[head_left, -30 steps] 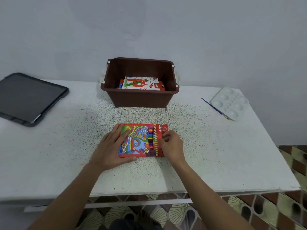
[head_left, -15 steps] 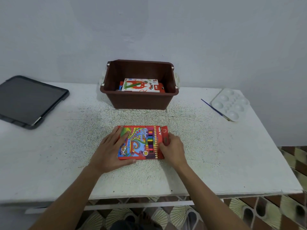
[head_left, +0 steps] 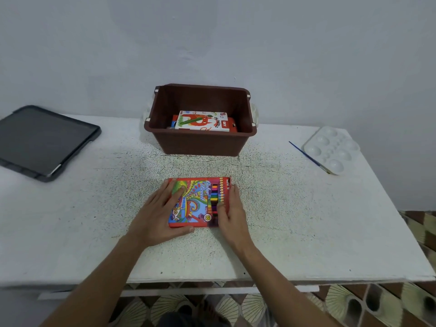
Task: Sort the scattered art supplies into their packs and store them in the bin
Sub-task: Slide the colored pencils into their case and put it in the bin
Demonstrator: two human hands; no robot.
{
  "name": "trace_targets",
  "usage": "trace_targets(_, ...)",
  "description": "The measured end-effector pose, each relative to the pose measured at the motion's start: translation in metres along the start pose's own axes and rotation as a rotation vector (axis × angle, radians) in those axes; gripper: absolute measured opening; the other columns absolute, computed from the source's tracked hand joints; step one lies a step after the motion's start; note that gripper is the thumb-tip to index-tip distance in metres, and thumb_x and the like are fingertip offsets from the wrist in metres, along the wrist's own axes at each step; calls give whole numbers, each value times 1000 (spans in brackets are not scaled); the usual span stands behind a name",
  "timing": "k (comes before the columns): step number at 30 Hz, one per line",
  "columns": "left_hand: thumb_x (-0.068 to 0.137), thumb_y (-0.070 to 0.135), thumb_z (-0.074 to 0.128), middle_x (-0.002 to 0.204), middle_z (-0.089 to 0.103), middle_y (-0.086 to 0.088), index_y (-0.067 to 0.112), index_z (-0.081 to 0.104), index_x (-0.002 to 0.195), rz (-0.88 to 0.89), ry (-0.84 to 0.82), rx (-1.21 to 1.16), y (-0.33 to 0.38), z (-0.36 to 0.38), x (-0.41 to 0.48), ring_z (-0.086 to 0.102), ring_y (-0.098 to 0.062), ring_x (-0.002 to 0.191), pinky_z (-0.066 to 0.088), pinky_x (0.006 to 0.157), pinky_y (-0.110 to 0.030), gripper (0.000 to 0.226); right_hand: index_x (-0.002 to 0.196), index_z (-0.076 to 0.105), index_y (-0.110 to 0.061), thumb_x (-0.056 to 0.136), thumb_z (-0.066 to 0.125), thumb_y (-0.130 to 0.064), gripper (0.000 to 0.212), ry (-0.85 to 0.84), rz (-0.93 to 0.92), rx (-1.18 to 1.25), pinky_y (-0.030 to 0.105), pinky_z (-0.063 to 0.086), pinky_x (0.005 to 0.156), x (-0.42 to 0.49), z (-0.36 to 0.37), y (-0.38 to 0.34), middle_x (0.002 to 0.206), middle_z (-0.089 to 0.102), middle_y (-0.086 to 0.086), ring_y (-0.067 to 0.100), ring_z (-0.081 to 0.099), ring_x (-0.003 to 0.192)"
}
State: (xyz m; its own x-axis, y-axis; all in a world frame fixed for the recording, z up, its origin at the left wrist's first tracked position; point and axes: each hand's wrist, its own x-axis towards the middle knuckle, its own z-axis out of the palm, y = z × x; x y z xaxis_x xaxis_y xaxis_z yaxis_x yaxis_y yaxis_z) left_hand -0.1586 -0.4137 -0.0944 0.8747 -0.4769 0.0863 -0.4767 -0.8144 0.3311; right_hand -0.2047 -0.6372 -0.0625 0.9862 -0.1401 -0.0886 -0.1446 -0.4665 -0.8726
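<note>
White speckled table: colour pencil pack flat, near brown bin. Left hand presses pack, fingers straight; right hand, fingers extended, against pack's right end.

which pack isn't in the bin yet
The colour pencil pack, lying flat on the table. The oil pastels pack and the red pack beneath it are already inside the brown bin.

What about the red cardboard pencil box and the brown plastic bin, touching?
Apart: the head view shows bare white table between pencil box and bin.
</note>
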Motion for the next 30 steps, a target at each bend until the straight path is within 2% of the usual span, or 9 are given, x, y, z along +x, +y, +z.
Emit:
trace_targets(3, 72, 89, 49, 166, 0, 1, 26, 12, 158, -1, -3, -5, 0, 1, 0, -6, -16, 152, 14, 119, -40, 113, 157, 4, -13, 93, 30, -48, 77, 18, 9, -37, 21, 2, 117, -2, 10, -2, 165, 1, 0, 8, -1, 149)
trace_targets(8, 72, 89, 50, 166, 3, -1, 23, 16, 157, 3, 8, -20, -1, 2, -1, -3, -19, 153, 17, 119, -41, 113, 156, -4, -10, 95, 25, -48, 77, 42, -33, -248, 29, 0, 122, 1, 23, -3, 165, -5, 4, 15, -5, 151)
trace_targets(11, 71, 89, 50, 166, 4, -1, 21, 18, 157, -4, 14, -22, -1, 1, -1, -4, -19, 153, 17, 118, -40, 114, 155, -5, -5, 91, 11, -59, 85, 6, -60, -426, 35, -3, 123, 2, 29, -5, 163, -10, 13, 24, -8, 151)
trace_targets(13, 71, 90, 49, 166, 4, -1, 21, 18, 157, -8, 18, -20, -1, 1, -1, -5, -18, 152, 16, 117, -39, 114, 154, -6, -4, 90, 9, -65, 90, -37, -74, -497, 37, -5, 122, 3, 29, -5, 162, -13, 18, 28, -12, 150)
trace_targets(18, 71, 89, 50, 165, 8, -4, 18, 23, 156, 5, 37, -29, 1, 0, -3, -2, -21, 153, 21, 115, -39, 113, 155, -1, -3, 96, 23, -66, 90, -33, -95, -523, 38, -7, 122, 0, 31, -8, 159, -15, 25, 33, -14, 149)
trace_targets(21, 71, 89, 50, 165, 10, -6, 17, 26, 155, 4, 45, -40, 0, 1, -3, 1, -24, 153, 27, 113, -40, 113, 154, -2, -3, 94, 20, -70, 93, -42, -130, -573, 37, -11, 120, -2, 35, -4, 158, -18, 26, 33, -20, 148)
trace_targets(24, 71, 89, 50, 165, 8, -5, 17, 24, 156, 3, 40, -28, -2, 1, -2, 0, -24, 153, 27, 113, -41, 114, 154, -7, -6, 95, 24, -69, 93, -85, -141, -589, 38, -12, 120, 1, 35, 0, 159, -19, 25, 31, -24, 147)
trace_targets(30, 72, 88, 49, 165, 6, -8, 15, 22, 156, 14, 33, 2, 0, 2, -1, -3, -26, 153, 22, 117, -44, 115, 156, 0, -12, 92, 26, -72, 92, -90, -102, -469, 36, -8, 121, 1, 29, -6, 161, -15, 20, 28, -18, 149)
